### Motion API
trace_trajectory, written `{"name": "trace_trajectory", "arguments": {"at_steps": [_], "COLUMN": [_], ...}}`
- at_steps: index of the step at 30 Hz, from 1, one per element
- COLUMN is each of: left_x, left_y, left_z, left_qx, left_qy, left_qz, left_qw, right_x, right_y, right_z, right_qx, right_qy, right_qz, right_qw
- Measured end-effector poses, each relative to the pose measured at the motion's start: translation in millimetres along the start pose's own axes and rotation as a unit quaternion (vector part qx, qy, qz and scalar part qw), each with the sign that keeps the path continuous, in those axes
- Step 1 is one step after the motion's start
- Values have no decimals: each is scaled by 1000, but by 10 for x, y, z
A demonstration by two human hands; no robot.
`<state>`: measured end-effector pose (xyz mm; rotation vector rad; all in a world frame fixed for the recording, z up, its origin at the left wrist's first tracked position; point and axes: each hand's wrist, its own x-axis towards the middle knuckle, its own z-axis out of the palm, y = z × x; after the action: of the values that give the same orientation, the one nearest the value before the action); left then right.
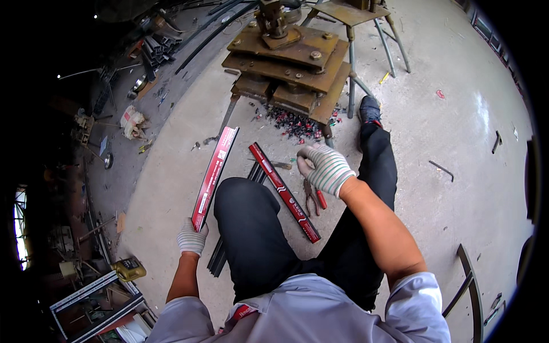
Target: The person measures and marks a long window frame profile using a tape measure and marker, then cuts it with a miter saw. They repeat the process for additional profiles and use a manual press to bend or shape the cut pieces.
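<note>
My left hand [191,238], in a white knit glove, is closed around the lower end of a long straight bar with a red and pink printed face [214,180]. The bar points up and away from me, left of my knee. Ahead of my other knee, my right hand [327,169], in a striped glove, is raised with its fingers curled together; anything inside them is hidden. A second red-faced dark bar [285,192] lies aslant between my legs. Pliers [310,200] and a red-handled tool [321,199] are below my right hand. Dark bars [217,260] lie partly under my left leg.
A rusty, bolted metal press [286,54] stands on legs ahead, with small black and red scraps [291,123] beneath it. Behind it is a metal stand [350,14]. A yellow jug [128,268] and a metal frame [94,297] are at lower left. A bent rod [441,170] lies right.
</note>
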<state>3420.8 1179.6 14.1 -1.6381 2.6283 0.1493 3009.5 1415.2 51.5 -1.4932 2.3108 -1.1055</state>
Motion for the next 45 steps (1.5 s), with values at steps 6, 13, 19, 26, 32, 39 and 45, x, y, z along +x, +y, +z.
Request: {"name": "trace_trajectory", "arguments": {"at_steps": [6,13,19,26,32,39,45], "left_x": [-214,128,527,944,1223,1180,1643], "left_y": [-380,-328,-4,735,1368,2250,2076], "left_z": [-195,-355,-814,-1432,-1291,-911,-861], "left_qx": [-54,-18,49,122,-244,-777,-662], "left_qy": [90,136,192,359,477,16,170], "left_qz": [8,123,265,308,172,12,83], "left_qw": [994,983,944,872,826,630,725], "right_x": [226,346,420,346,341,360,386], "right_y": [-210,-523,-647,-206,-322,-130,-240], "right_z": [96,149,124,300,318,483,642], "right_qx": [39,-28,-114,-137,-46,-82,-81], "right_qy": [26,137,88,-108,-43,39,26], "right_qz": [-18,-156,-252,-121,-92,-109,-127], "right_qw": [999,978,957,977,994,990,988]}}
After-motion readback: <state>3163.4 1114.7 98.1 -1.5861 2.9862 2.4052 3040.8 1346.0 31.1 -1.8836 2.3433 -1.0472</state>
